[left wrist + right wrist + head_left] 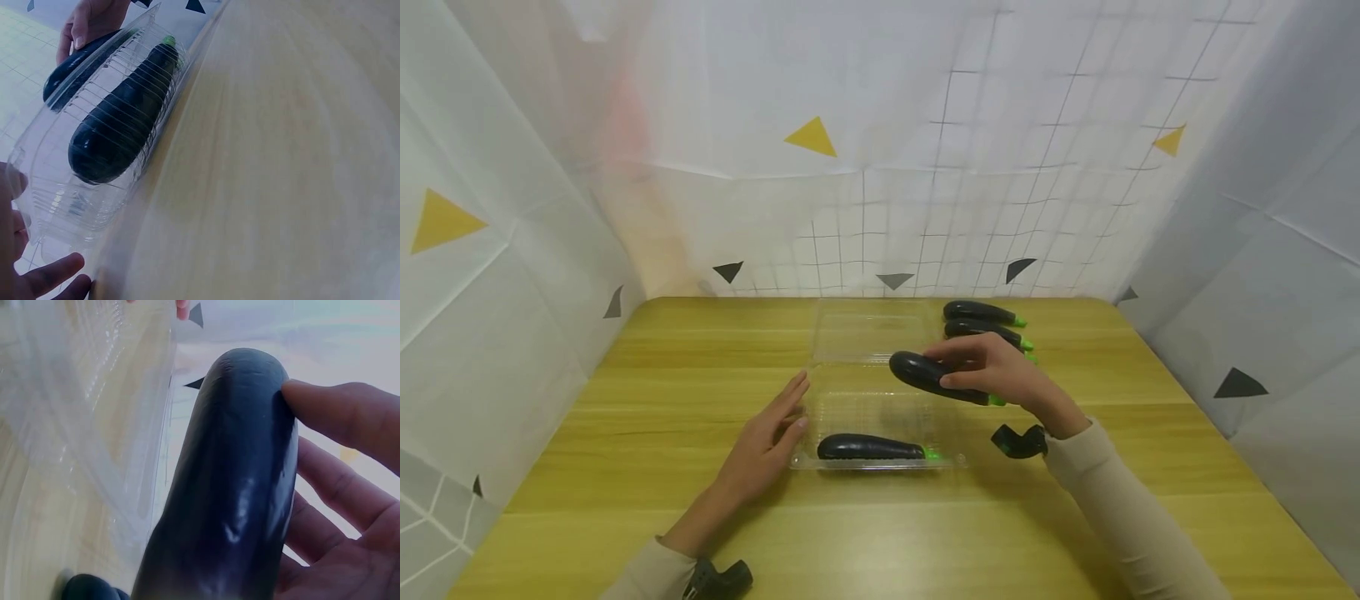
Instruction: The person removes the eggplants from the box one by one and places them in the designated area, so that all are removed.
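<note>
A dark eggplant with a green stem end [231, 487] is gripped between the thumb and fingers of my right hand [992, 367], raised over the right part of a clear plastic clamshell box [850, 408]. Inside that box, along its front wall, lies another eggplant [872, 447], its green tip to the right. My left hand [767, 446] stands at the box's left side, fingers fairly straight and fingertips right at the rim. In the left wrist view the lying eggplant [125, 119] shows through the ribbed wall.
The box's clear lid [872, 329] is folded back toward the rear edge. Several more eggplants [977, 312] lie at the back right of the wooden table [880, 542], partly behind my right hand. White sheets [880, 208] with triangles hang around the table.
</note>
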